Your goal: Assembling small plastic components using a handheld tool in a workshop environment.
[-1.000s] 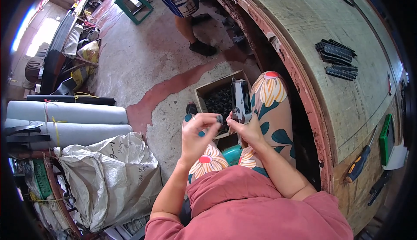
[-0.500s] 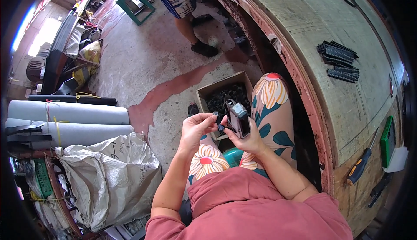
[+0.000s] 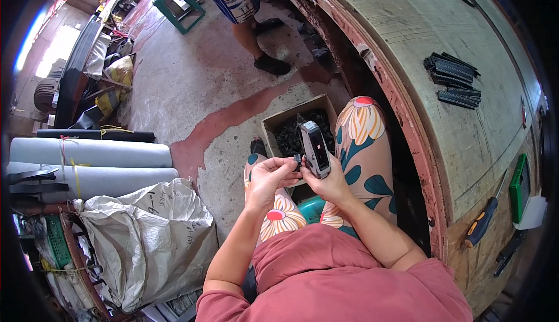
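Above my lap, my right hand (image 3: 331,186) is wrapped round a boxy black hand-held device (image 3: 315,149) with a silver-grey edge. It stands tilted up, and its exact kind does not show. My left hand (image 3: 269,180) pinches a small black piece (image 3: 297,160) against the device's left side. Whether the piece touches the device I cannot tell. Just beyond my hands, a cardboard box (image 3: 266,138) on the floor holds many small black parts (image 3: 289,137), partly hidden by the device.
At right stands a wooden workbench (image 3: 407,36) with black ribbed strips (image 3: 453,73), a screwdriver (image 3: 482,224) and a green case (image 3: 519,188). A white sack (image 3: 148,234) and grey rolls (image 3: 93,152) lie at left. Another person (image 3: 241,22) stands ahead near a green stool (image 3: 177,9).
My right hand has turned the device, so its narrow silver-edged side now faces up. My left hand has shifted slightly right and down with the small black piece, nearer the device.
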Action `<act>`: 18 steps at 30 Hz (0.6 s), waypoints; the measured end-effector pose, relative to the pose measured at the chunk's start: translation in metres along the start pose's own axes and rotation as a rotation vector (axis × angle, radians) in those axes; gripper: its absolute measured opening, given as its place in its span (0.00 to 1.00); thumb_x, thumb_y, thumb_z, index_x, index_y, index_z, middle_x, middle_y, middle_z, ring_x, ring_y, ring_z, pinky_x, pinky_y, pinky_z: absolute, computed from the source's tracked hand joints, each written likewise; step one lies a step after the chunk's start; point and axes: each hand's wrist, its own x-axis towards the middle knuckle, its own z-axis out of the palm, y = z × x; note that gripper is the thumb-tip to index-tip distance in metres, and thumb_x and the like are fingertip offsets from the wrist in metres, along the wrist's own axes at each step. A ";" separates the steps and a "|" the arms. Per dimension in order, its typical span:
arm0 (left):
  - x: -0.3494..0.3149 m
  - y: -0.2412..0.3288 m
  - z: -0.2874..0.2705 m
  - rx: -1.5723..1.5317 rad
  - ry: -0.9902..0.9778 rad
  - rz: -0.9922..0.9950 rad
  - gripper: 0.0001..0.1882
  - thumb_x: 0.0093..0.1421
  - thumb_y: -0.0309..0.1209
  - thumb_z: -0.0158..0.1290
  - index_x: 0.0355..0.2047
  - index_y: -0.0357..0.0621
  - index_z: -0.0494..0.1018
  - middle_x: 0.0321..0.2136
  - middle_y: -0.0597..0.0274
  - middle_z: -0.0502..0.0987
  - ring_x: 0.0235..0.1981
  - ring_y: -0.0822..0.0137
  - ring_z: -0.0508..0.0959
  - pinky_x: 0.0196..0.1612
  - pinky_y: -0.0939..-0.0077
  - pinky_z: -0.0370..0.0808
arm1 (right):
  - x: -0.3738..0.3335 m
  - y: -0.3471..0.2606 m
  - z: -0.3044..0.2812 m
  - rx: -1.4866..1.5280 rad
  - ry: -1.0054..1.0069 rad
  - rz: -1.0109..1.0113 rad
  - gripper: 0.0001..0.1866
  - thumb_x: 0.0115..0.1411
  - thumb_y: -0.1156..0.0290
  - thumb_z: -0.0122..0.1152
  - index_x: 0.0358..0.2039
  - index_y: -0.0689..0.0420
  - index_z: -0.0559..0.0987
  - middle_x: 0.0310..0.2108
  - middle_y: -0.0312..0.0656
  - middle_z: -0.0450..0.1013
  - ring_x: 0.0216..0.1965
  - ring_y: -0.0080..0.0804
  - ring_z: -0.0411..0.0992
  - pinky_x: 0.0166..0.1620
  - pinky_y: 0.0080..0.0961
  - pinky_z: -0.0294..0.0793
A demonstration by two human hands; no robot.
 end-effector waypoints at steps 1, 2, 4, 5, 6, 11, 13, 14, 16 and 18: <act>0.000 -0.002 0.000 0.009 0.008 0.014 0.08 0.56 0.29 0.57 0.33 0.36 0.74 0.29 0.57 0.78 0.28 0.67 0.80 0.33 0.78 0.79 | 0.000 0.002 0.000 0.012 0.007 0.007 0.12 0.48 0.78 0.59 0.36 0.60 0.71 0.27 0.38 0.72 0.28 0.22 0.71 0.34 0.22 0.71; 0.000 -0.004 0.001 0.010 0.008 0.013 0.08 0.56 0.29 0.57 0.33 0.36 0.74 0.29 0.57 0.78 0.28 0.67 0.80 0.33 0.78 0.79 | 0.000 0.004 0.000 0.024 0.014 0.013 0.12 0.48 0.78 0.59 0.35 0.60 0.71 0.27 0.38 0.72 0.28 0.22 0.71 0.33 0.22 0.71; 0.000 -0.007 0.002 0.005 0.011 0.064 0.08 0.55 0.28 0.57 0.33 0.36 0.74 0.29 0.57 0.78 0.28 0.68 0.80 0.34 0.78 0.79 | -0.001 0.003 0.000 0.031 0.018 0.038 0.12 0.48 0.78 0.59 0.35 0.60 0.71 0.27 0.38 0.72 0.28 0.21 0.71 0.33 0.22 0.71; 0.000 -0.007 0.003 0.007 0.010 0.063 0.08 0.55 0.28 0.57 0.33 0.36 0.74 0.29 0.57 0.78 0.28 0.68 0.80 0.34 0.78 0.79 | -0.001 0.002 0.000 0.037 0.022 0.063 0.12 0.48 0.78 0.59 0.35 0.61 0.72 0.27 0.38 0.72 0.28 0.21 0.71 0.33 0.21 0.71; -0.001 -0.007 0.004 0.013 0.019 0.085 0.08 0.55 0.27 0.57 0.33 0.35 0.74 0.29 0.57 0.78 0.28 0.68 0.80 0.34 0.78 0.79 | -0.001 0.002 0.000 0.038 0.023 0.063 0.12 0.48 0.78 0.59 0.35 0.61 0.72 0.27 0.38 0.72 0.28 0.21 0.71 0.33 0.21 0.71; -0.003 -0.011 0.007 0.039 0.035 0.144 0.08 0.56 0.26 0.57 0.34 0.33 0.73 0.29 0.57 0.78 0.28 0.70 0.79 0.34 0.78 0.79 | -0.002 0.000 -0.001 0.099 0.020 0.113 0.12 0.49 0.79 0.59 0.36 0.61 0.72 0.28 0.36 0.72 0.29 0.19 0.70 0.33 0.19 0.71; -0.003 -0.013 0.008 0.037 0.037 0.180 0.09 0.56 0.26 0.57 0.34 0.33 0.73 0.29 0.57 0.78 0.27 0.70 0.79 0.34 0.78 0.79 | -0.002 -0.003 -0.001 0.114 0.017 0.128 0.11 0.50 0.79 0.59 0.36 0.62 0.72 0.28 0.36 0.72 0.29 0.19 0.70 0.33 0.19 0.71; -0.003 -0.013 0.008 0.037 0.037 0.180 0.09 0.56 0.26 0.57 0.34 0.33 0.73 0.29 0.57 0.78 0.27 0.70 0.79 0.34 0.78 0.79 | -0.002 -0.004 -0.001 0.129 0.014 0.144 0.11 0.50 0.79 0.58 0.36 0.62 0.72 0.28 0.36 0.72 0.29 0.19 0.70 0.33 0.19 0.71; -0.003 -0.014 0.009 0.051 0.042 0.203 0.09 0.56 0.26 0.57 0.34 0.32 0.73 0.29 0.57 0.78 0.28 0.71 0.79 0.34 0.78 0.79 | -0.002 0.000 -0.002 0.108 0.013 0.138 0.11 0.50 0.79 0.58 0.36 0.62 0.72 0.28 0.36 0.72 0.30 0.19 0.70 0.33 0.19 0.71; -0.001 -0.019 0.008 0.064 0.043 0.225 0.08 0.56 0.25 0.57 0.34 0.32 0.74 0.28 0.57 0.78 0.28 0.71 0.79 0.34 0.78 0.78 | -0.002 0.001 -0.002 0.087 0.014 0.132 0.11 0.50 0.79 0.58 0.36 0.62 0.72 0.29 0.36 0.72 0.30 0.19 0.70 0.33 0.19 0.71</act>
